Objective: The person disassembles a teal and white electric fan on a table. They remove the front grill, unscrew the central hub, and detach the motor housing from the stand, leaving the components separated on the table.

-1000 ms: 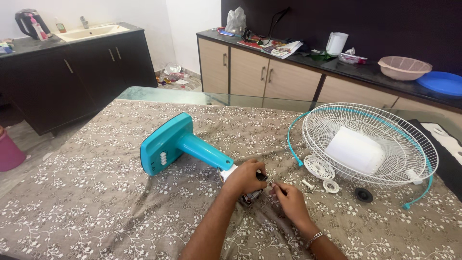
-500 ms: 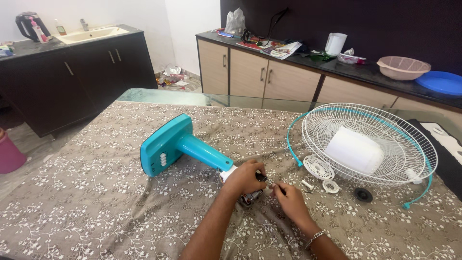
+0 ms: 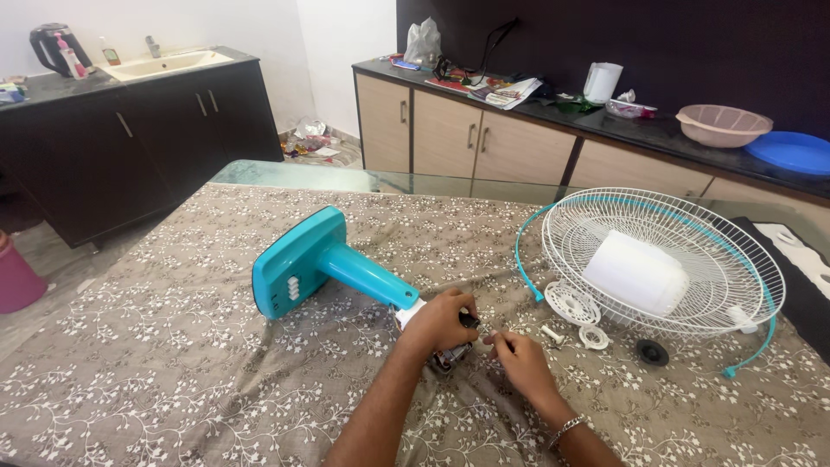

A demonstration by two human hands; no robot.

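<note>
Fan motor (image 3: 451, 353) lies on floral tablecloth (image 3: 173, 346), at end of teal fan stand (image 3: 324, 264). Left hand (image 3: 439, 320) curls over motor, fingers closed around it. Right hand (image 3: 519, 361) just beside, fingertips pinched narrow at motor's shaft; what they pinch too small to tell. White wire fan guard (image 3: 661, 259) rests to right, well apart.

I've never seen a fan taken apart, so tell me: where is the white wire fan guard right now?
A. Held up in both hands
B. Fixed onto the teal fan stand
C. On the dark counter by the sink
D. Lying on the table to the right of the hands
D: the wire fan guard lies flat on the table, right of the left hand and right hand, apart from the teal fan stand.
</note>
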